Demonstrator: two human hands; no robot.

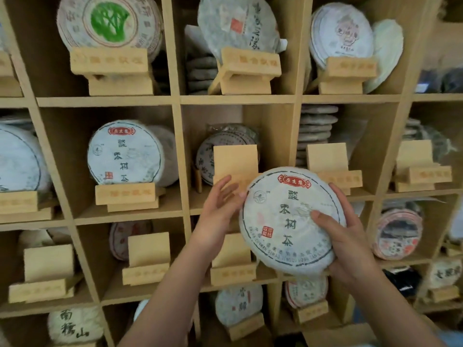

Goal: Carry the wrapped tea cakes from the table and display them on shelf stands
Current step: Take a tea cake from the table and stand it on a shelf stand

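Observation:
A round tea cake (280,216) in white paper with a red label and black characters is held up before the wooden shelf. My right hand (343,236) grips its right edge, thumb across the front. My left hand (218,209) has its fingers spread at the cake's left rim, touching it. Just behind stands a bare wooden stand (235,164) in the middle cubby. A matching cake (122,154) sits on a stand (125,194) in the cubby to the left.
The shelf grid (175,101) holds many cubbies. Bare stands are at the right middle (328,159), far right (421,166), and lower row (147,251). Stacked cakes (315,128) lie behind some stands. Wrapped cakes fill the top row (110,23).

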